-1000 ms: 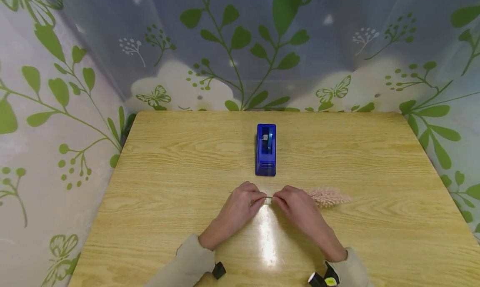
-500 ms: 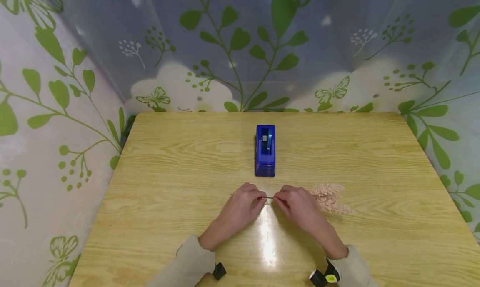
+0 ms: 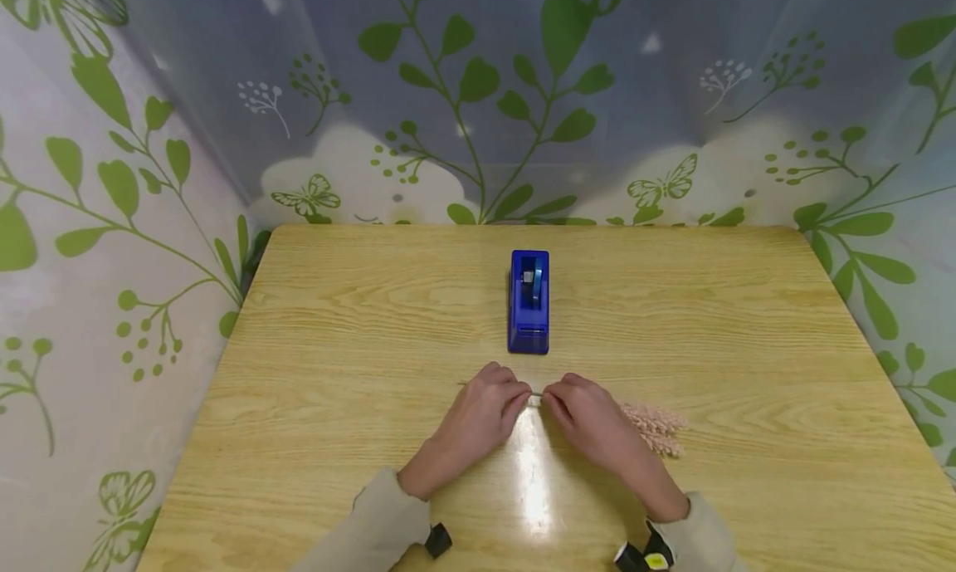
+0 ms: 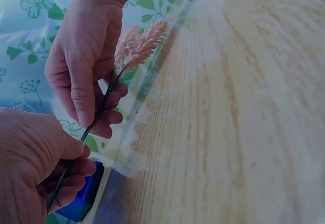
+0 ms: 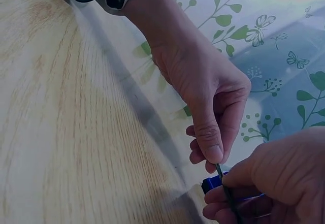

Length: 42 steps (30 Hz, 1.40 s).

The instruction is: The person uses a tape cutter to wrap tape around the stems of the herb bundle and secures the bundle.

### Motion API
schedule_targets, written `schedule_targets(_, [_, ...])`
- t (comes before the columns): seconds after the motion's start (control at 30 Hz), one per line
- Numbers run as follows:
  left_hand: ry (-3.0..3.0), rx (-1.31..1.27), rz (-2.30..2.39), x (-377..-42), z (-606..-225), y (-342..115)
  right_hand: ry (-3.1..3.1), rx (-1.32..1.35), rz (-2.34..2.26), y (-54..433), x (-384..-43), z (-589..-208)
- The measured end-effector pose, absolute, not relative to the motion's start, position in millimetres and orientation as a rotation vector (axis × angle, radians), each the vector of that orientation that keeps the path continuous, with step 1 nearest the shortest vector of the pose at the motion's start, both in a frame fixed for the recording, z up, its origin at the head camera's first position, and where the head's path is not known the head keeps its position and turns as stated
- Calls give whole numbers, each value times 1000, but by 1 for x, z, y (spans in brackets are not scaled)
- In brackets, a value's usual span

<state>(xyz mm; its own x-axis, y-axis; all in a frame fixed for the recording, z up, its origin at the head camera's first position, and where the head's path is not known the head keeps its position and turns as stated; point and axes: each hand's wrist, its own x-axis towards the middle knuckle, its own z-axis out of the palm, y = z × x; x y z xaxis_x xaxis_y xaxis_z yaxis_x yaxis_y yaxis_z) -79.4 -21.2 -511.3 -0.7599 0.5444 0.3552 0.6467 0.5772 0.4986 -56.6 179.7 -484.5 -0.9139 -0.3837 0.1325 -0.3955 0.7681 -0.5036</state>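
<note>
Between my two hands runs the thin dark stem [image 3: 536, 394] of an artificial flower spray with a feathery pink head [image 3: 656, 429]. My left hand [image 3: 478, 414] pinches the stem between thumb and fingers. Just right of it, my right hand [image 3: 597, 427] pinches the same stem nearer the head, with a short stretch showing between. In the left wrist view the pink head [image 4: 139, 43] sticks out past the right hand [image 4: 84, 56], and the stem crosses the left fingers. The right wrist view shows both thumbs on the stem [image 5: 219, 170]; the pink head is out of sight there.
A blue tape dispenser [image 3: 529, 323] stands on the wooden table [image 3: 336, 306], just beyond my hands. Leaf-patterned curtains [image 3: 478, 99] border the table at the back and sides. Each wrist carries a small black device, such as the left one [image 3: 438, 540].
The pink head spread out, then swung nearer to me and lies lower beside my right wrist, its sprigs turned. Both hands stay in nearly the same place, still pinching the stem.
</note>
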Motion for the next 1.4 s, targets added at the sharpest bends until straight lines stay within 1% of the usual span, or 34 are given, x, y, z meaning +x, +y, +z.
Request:
schedule_targets(0.7, [-2591, -961, -989, -81, -509, -20, -2823, 612, 723, 182, -59, -483])
schedule_targets(1.4, [-2686, -918, -977, -80, -510, -18, -2740, 656, 719, 183, -63, -482])
